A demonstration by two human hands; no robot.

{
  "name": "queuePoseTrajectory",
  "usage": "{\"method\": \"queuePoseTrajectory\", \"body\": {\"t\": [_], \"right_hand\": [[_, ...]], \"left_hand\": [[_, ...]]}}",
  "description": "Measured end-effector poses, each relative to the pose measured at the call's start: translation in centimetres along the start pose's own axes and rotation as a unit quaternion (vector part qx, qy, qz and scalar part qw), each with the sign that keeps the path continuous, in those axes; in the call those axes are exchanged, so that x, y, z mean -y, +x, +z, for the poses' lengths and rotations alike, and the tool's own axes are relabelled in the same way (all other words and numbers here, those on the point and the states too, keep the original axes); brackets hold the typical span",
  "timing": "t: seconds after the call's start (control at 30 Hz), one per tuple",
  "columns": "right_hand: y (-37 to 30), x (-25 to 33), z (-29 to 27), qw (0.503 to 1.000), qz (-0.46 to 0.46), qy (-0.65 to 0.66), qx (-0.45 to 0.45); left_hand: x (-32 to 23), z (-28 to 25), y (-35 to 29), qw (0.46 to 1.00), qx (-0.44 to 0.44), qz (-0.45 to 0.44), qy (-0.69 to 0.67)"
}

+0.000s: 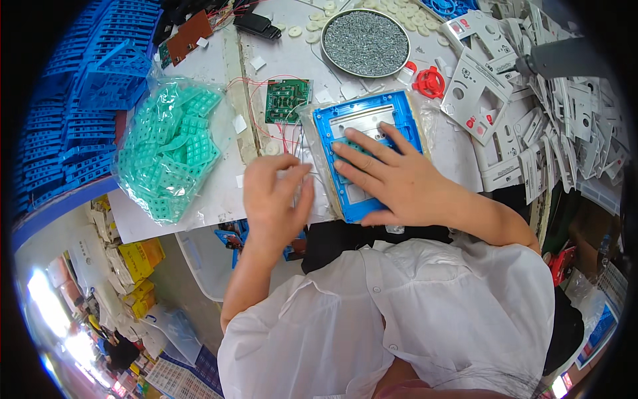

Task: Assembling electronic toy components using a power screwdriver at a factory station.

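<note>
My right hand (392,174) lies flat, fingers spread, on a blue plastic casing (401,103) with a silvery plate and a bluish-green keypad inside. The casing rests on a pad wrapped in clear plastic. To its left, my left hand (276,196) hovers over the table edge, fingers curled in and slightly blurred. Whatever those fingers hold, if anything, is hidden. Just beyond the left hand is a green circuit board (288,101) with thin red wires running from it. Left of the board sits a clear bag of mint-green rubber keypads (174,149).
A round tray of small screws (366,42) stands at the far middle, near pale discs (312,28). Printed white panels (480,96) pile up at right beneath a grey tool (565,58). Blue casings (73,100) are stacked at left. A white bin (199,263) sits below the table edge.
</note>
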State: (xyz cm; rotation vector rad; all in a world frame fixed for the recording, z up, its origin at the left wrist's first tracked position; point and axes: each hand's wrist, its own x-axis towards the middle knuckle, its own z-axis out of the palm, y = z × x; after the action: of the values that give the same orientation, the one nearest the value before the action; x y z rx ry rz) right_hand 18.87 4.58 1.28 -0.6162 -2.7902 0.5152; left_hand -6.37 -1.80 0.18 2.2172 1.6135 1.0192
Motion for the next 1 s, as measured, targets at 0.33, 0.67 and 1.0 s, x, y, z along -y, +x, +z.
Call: {"method": "queuePoseTrajectory", "body": {"t": [0.33, 0.67, 1.0], "right_hand": [[-0.9, 0.5, -0.9, 0.997, 0.027, 0.015, 0.064], [-1.2, 0.7, -0.5, 0.995, 0.032, 0.016, 0.089], [-3.7, 0.1, -3.0, 0.998, 0.058, -0.003, -0.005]], "left_hand": [[6.0, 0.1, 4.7, 0.992, 0.032, -0.048, 0.116], [9.0, 1.1, 12.0, 0.971, 0.118, 0.124, 0.166], [4.5, -9.3, 11.7, 0.998, 0.045, -0.03, 0.042]]}}
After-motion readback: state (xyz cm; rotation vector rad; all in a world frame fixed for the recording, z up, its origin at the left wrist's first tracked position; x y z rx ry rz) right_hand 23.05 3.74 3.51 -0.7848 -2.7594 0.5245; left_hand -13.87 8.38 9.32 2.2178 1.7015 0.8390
